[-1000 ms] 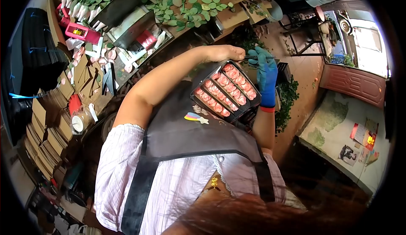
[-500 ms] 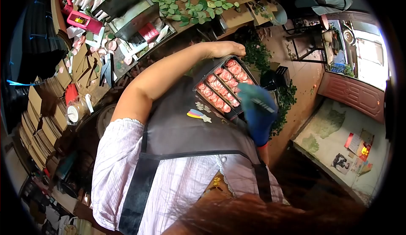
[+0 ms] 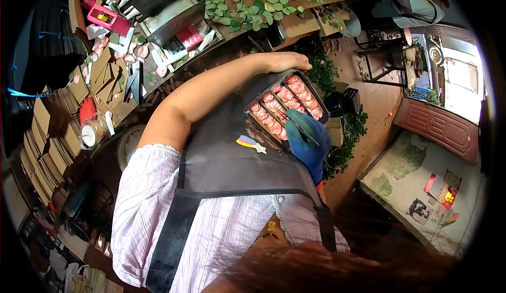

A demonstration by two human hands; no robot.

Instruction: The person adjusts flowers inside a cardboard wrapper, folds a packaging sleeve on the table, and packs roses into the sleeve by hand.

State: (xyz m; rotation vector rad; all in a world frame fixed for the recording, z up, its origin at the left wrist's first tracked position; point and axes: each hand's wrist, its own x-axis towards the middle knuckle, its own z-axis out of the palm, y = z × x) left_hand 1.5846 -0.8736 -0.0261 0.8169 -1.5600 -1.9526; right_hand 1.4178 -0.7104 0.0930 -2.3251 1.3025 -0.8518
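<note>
A dark box (image 3: 249,112) holds rows of pink roses (image 3: 287,100), split by dark strips, and is tilted against my grey apron (image 3: 232,166). My bare left hand (image 3: 289,62) is wrapped over the box's far edge, its fingertips hidden behind it. On the near right side, my right hand (image 3: 307,137) wears a blue-green glove and is closed at the roses. A thin dark thing shows between its gloved fingers; what it is I cannot make out. The glove covers some of the roses and the box's lower right corner.
Beyond the box runs a workbench with green leaves (image 3: 258,8), a metal stand (image 3: 171,21), a pink tape dispenser (image 3: 109,20) and cardboard pieces (image 3: 101,71). Folded cardboard (image 3: 47,135) is stacked at left. Leafy stems (image 3: 350,140) lie on the floor to the right.
My gloved right hand has moved left and slightly down in the view, from a blur near the box's right side to the lower roses. My left hand keeps its hold on the box.
</note>
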